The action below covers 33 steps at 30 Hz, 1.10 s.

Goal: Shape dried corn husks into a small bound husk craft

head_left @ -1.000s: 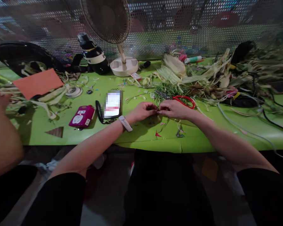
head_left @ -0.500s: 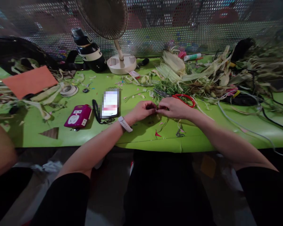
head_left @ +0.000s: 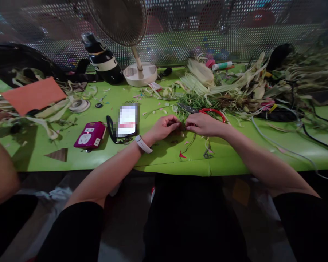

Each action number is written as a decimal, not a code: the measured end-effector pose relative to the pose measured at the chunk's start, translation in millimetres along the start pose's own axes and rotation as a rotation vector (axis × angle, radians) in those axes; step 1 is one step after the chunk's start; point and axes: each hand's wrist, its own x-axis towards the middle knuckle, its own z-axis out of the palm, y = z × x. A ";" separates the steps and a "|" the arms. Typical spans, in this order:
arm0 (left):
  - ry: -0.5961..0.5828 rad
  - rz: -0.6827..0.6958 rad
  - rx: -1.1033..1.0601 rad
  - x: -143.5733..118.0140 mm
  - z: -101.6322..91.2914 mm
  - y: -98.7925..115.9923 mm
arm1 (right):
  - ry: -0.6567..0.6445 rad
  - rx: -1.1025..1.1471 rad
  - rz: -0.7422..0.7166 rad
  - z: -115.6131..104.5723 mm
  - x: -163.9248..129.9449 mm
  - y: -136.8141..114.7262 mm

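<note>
Head view. I work at a bright green table (head_left: 158,160) that runs the full width of the frame; its near edge lies just above my lap. My left hand (head_left: 165,127) and right hand (head_left: 203,124) meet fingertip to fingertip just above the tabletop, both pinched on a small dark green strip (head_left: 183,127) held between them; it is too small to make out in detail. I wear a white wristband (head_left: 143,143) on the left wrist.

Just beyond my right hand lie red-handled scissors (head_left: 210,112), at the edge of a pile of green and pale husk leaves (head_left: 221,87) that spreads across the right rear of the table. Left of my hands lie a phone (head_left: 128,119) and, further left, a magenta device (head_left: 89,135). An orange sheet (head_left: 34,95) lies at the far left.

At the rear stands a desk fan (head_left: 138,54) on a white base, with a black-and-white bottle (head_left: 102,58) beside it. A perforated metal screen (head_left: 235,36) closes off the back. Cables (head_left: 284,149) trail over the right side. Another person's arm (head_left: 0,156) shows at the left edge.
</note>
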 end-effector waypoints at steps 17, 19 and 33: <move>-0.004 -0.147 0.048 9.3 5.2 -0.6 | 0.000 -0.124 0.043 -6.8 -4.5 -7.6; 0.002 -0.154 0.030 8.8 6.3 1.9 | 0.056 -0.134 0.006 -5.4 -5.9 -11.5; -0.002 -0.116 0.025 7.7 4.7 2.0 | 0.105 -0.465 -0.125 8.1 -6.7 -16.8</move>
